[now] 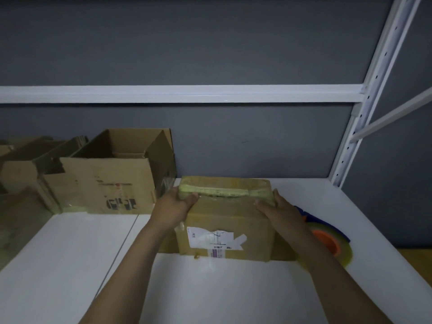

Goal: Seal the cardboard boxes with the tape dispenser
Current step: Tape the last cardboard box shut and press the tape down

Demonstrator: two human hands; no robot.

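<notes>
Grey wall point(210, 43) fills the upper view, crossed by a white shelf rail point(187, 93) that meets a perforated white upright point(374, 90) at right.

White counter point(70, 253) spans the lower half, dimly lit.

Open carton point(105, 178) stands at back left against the wall, flaps up, dark print on its near face. More open cartons point(21, 164) sit beside it toward the left edge and are partly cut off.

Cardboard box point(224, 220) sits on the counter at centre, just right of the open carton, flaps down. It is held from both sides.

Left hand point(174, 206) grips the box's upper left corner — fingers curled round the edge, thumb on top. Right hand point(280, 209) grips the upper right corner, thumb on the near face, fingers wrapped round the side and mostly hidden.

Tape dispenser point(327, 239) lies on the counter just right of the box, partly behind the right forearm — blue body, orange core, clear roll.

Torn white shipping label point(215, 239) is stuck on the box's near face.

Yellowish tape strip point(210, 189) runs along the box's top.
</notes>
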